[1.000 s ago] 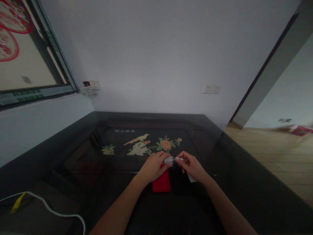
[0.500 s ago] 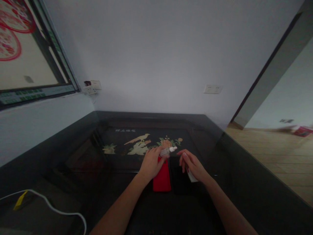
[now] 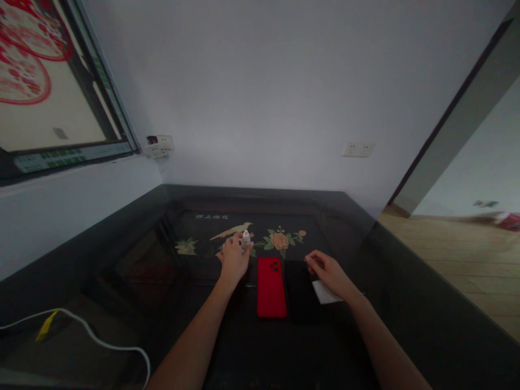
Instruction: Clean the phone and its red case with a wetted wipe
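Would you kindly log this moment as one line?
left hand: around upright bottle; right hand: near black slab; red phone: camera side up; white sheet: partly hidden by right hand

Head-height view, facing forward and down, over tabletop

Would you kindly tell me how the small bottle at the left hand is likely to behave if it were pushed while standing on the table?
The small bottle would probably tip easily, as it looks narrow. Lying down, it might roll, since its body appears rounded and the table looks flat and glossy.
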Demonstrator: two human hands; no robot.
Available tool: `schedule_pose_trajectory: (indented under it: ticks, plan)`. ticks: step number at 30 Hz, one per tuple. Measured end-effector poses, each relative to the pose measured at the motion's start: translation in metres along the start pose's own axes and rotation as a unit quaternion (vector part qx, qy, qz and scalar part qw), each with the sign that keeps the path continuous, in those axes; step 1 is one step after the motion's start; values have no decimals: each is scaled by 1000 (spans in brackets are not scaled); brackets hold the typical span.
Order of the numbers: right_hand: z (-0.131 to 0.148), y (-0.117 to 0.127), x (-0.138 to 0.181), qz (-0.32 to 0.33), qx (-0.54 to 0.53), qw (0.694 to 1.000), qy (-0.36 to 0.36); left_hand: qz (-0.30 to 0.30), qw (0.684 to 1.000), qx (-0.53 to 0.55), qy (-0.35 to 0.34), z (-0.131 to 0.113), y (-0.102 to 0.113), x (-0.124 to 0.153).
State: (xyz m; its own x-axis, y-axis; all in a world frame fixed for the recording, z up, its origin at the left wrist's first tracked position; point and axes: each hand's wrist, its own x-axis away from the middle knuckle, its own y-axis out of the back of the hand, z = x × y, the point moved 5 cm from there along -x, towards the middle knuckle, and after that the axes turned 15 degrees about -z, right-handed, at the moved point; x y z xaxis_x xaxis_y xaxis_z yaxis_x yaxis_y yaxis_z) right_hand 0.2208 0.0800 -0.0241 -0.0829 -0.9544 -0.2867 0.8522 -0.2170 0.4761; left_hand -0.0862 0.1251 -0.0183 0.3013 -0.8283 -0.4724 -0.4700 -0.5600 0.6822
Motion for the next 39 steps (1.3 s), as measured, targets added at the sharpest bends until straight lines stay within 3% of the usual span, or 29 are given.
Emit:
schedule_pose_trajectory:
  ticks: [8, 16, 18, 21, 22, 27, 31, 34, 39]
  plan:
    - [-7, 9, -4, -13, 41, 999, 8, 39, 999, -24, 12, 10, -16, 1]
    - [-13, 8, -3, 29, 45, 999, 0, 45, 997, -36, 43, 12, -17, 2]
    - [-13, 9, -4, 28, 50, 998, 0, 8, 997, -61, 36, 7, -7, 2]
    - [-13, 12, -5, 26, 59, 998, 1, -111, 989, -98, 14, -7, 23, 1]
    - [-12, 14, -5, 26, 62, 998, 2, -121, 989, -85, -3, -14, 30, 1]
    - [-16, 27, -4, 59, 62, 996, -12, 68, 993, -89, -30, -32, 26, 12]
    - [-22, 36, 2, 130, 54, 989, -50, 168, 975, -139, -51, -32, 11, 28]
    - [-21, 44, 5, 152, 68, 985, -50, 203, 967, -139, -68, -32, 4, 36]
    - [-27, 48, 9, 173, 81, 978, -83, 212, 963, -137, -93, -37, 3, 40]
